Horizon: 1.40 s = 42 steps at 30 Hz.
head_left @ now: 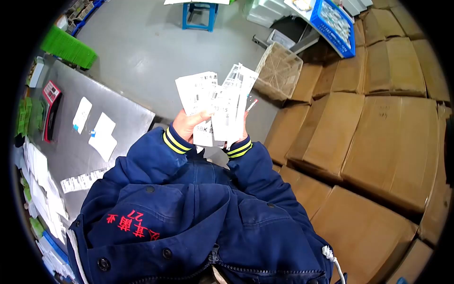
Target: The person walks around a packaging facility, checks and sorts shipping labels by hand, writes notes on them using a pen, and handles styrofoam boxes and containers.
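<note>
My left hand (187, 124) is closed around a fanned stack of white printed labels (194, 92), thumb on top. Close beside it, my right hand (241, 132) grips a second bunch of labels (229, 111), which hides most of its fingers. The two bunches overlap in front of my body, and barcodes and print show on them. A thin pen-like stick (252, 105) with a red tip pokes out past the right-hand labels. Both dark blue sleeves end in yellow-striped cuffs.
On the left, a metal table (61, 137) carries loose paper slips (103, 135), a barcode strip (82, 181) and a red-edged device (50, 111). Stacked cardboard boxes (388, 146) line the right. Ahead stand a plastic crate (279, 71), a blue stool (210, 21) and a blue tray (349, 45).
</note>
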Each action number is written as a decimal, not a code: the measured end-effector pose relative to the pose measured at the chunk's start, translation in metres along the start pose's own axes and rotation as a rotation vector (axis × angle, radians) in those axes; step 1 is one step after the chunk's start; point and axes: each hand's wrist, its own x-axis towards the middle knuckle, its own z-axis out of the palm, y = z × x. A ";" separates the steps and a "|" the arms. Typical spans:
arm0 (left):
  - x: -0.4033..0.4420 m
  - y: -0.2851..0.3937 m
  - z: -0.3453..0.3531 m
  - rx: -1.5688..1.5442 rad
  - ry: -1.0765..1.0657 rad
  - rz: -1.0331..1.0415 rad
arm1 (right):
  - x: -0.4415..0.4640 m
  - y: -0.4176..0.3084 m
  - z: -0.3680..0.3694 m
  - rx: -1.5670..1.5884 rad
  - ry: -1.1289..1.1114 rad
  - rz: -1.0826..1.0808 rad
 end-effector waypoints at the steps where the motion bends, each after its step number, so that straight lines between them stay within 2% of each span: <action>1: 0.015 0.008 -0.005 0.000 -0.011 0.012 | 0.013 -0.012 0.005 -0.071 0.000 -0.015; 2: 0.032 0.016 -0.016 0.033 0.014 0.025 | 0.029 -0.024 0.002 -0.127 0.052 -0.013; 3: 0.055 0.023 -0.023 0.069 0.019 0.045 | 0.041 -0.044 -0.004 -0.391 0.174 -0.056; 4: 0.082 0.027 -0.033 0.076 -0.011 0.163 | 0.061 -0.060 -0.009 -0.595 0.241 -0.143; 5: 0.105 0.033 -0.038 0.031 0.029 0.188 | 0.081 -0.072 -0.010 -0.793 0.323 -0.230; 6: 0.130 0.042 -0.047 0.002 0.038 0.161 | 0.100 -0.093 -0.001 -0.896 0.439 -0.208; 7: 0.150 0.050 -0.052 -0.021 0.059 0.131 | 0.114 -0.113 -0.002 -0.954 0.448 -0.268; 10: 0.209 0.076 -0.052 -0.032 0.089 0.089 | 0.153 -0.168 -0.003 -0.847 0.524 -0.488; 11: 0.226 0.084 -0.050 -0.017 0.074 0.084 | 0.160 -0.185 -0.002 -0.820 0.612 -0.458; 13: 0.237 0.094 -0.050 -0.039 0.065 0.146 | 0.180 -0.195 -0.035 -0.956 0.608 -0.484; 14: 0.249 0.097 -0.051 -0.040 0.055 0.159 | 0.191 -0.211 -0.050 -0.995 0.646 -0.345; 15: 0.265 0.099 -0.054 -0.057 0.069 0.120 | 0.203 -0.230 -0.055 -1.061 0.660 -0.322; 18: 0.304 0.109 -0.061 -0.083 0.092 0.075 | 0.246 -0.320 -0.098 -0.987 0.732 -0.421; 19: 0.313 0.113 -0.064 -0.093 0.141 0.052 | 0.258 -0.360 -0.087 -1.348 0.975 -0.363; 20: 0.327 0.117 -0.069 -0.081 0.169 0.049 | 0.278 -0.400 -0.131 -0.823 0.808 -0.517; 21: 0.343 0.122 -0.072 -0.067 0.195 0.044 | 0.292 -0.438 -0.120 -0.806 0.921 -0.410; 22: 0.360 0.124 -0.069 -0.083 0.207 0.105 | 0.312 -0.471 -0.122 -0.767 1.029 -0.532; 23: 0.375 0.130 -0.063 -0.046 0.222 0.112 | 0.332 -0.520 -0.156 -0.772 1.070 -0.584; 24: 0.390 0.133 -0.061 -0.048 0.229 0.104 | 0.343 -0.548 -0.143 -0.758 1.158 -0.623; 25: 0.405 0.135 -0.060 -0.052 0.240 0.094 | 0.357 -0.585 -0.164 -0.658 1.145 -0.718; 29: 0.452 0.142 -0.035 0.007 0.353 0.160 | 0.391 -0.670 -0.172 -0.615 1.273 -0.657; 30: 0.463 0.143 -0.034 0.006 0.373 0.150 | 0.394 -0.677 -0.179 -0.518 1.093 -0.523; 31: 0.473 0.143 -0.034 -0.004 0.384 0.141 | 0.410 -0.672 -0.190 -0.485 1.220 -0.565; 34: 0.490 0.143 -0.030 -0.061 0.400 0.153 | 0.427 -0.612 -0.200 -0.704 0.946 -0.263; 39: 0.480 0.159 -0.037 -0.048 0.513 0.361 | 0.472 -0.433 -0.123 -0.785 0.398 0.192; 42: 0.451 0.170 -0.037 -0.102 0.564 0.510 | 0.490 -0.358 -0.050 -0.946 0.032 0.281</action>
